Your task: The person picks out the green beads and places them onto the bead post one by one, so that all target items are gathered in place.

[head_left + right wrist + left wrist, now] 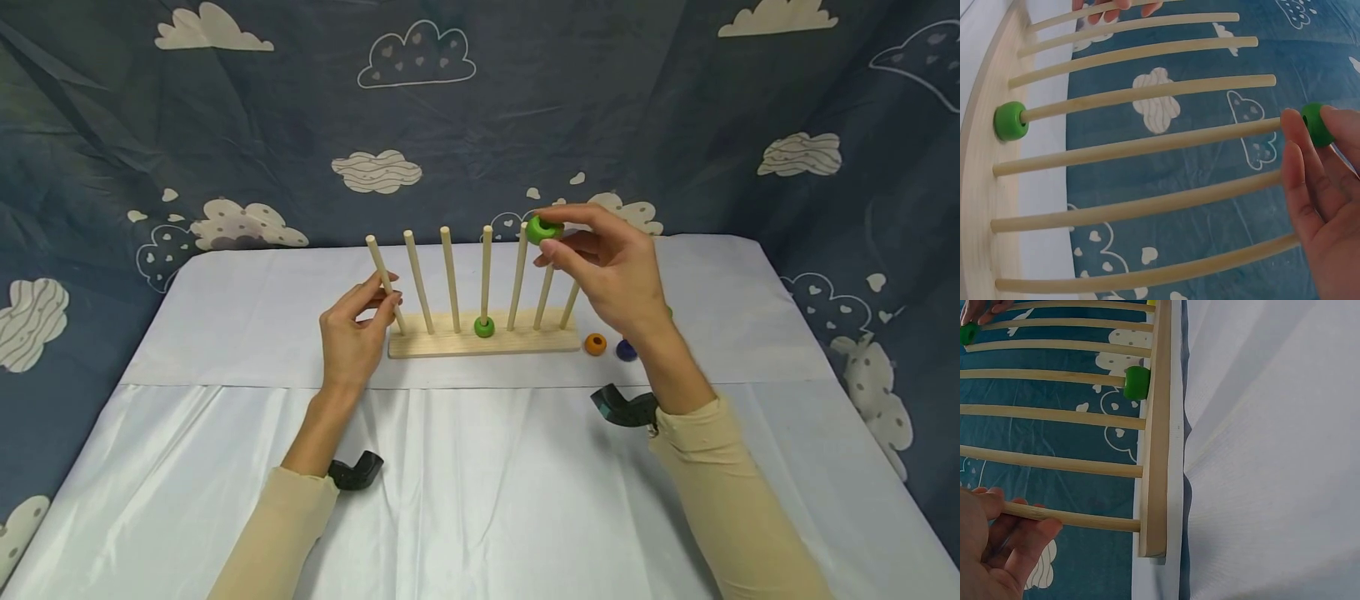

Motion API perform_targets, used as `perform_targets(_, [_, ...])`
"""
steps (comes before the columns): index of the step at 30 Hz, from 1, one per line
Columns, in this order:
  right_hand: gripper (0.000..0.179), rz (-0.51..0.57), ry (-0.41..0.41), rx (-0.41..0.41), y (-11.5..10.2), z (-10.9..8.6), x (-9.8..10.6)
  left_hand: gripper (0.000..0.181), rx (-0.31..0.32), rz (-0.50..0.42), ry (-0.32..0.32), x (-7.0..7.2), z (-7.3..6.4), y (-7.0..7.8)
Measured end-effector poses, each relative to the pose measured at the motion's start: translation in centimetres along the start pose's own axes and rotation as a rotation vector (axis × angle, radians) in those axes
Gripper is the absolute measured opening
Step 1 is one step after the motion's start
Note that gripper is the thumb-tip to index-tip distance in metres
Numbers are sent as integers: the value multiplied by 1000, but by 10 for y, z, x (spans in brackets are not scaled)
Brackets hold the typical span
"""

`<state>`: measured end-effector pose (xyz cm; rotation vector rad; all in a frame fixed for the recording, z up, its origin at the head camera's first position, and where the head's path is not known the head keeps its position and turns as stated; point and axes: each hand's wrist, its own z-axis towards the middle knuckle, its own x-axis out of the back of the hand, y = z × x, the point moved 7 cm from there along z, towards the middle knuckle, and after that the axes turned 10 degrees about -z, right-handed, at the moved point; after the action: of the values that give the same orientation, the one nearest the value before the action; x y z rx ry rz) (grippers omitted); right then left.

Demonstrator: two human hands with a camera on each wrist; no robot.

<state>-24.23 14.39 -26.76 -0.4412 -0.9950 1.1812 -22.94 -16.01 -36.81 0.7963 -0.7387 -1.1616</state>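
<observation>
A wooden peg rack (pixel 420 348) with several upright dowels stands on the white-covered table. One green bead (pixel 484 327) sits at the foot of the middle dowel. My left hand (pixel 356 329) pinches the leftmost dowel (pixel 1097 520) partway up between thumb and fingers. Up by the dowel tops, my right hand (pixel 611 267) pinches a second green bead (pixel 542 231) between thumb and fingertips. In the right wrist view this bead (pixel 1317 125) is close beside the tip of the dowel just right of the middle one.
Right of the rack lie an orange bead (pixel 596 344) and a dark blue bead (pixel 626 351), the blue one partly behind my right wrist. Black wrist cameras (pixel 624 408) jut inward from both sleeves. A dark cloud-patterned cloth (pixel 480 125) hangs behind the table.
</observation>
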Motion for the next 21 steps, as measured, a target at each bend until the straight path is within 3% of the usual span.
perform_targets(21, [35, -2, -2, -25, -5, 5, -13, 27, -25, 1, 8, 0, 0, 0])
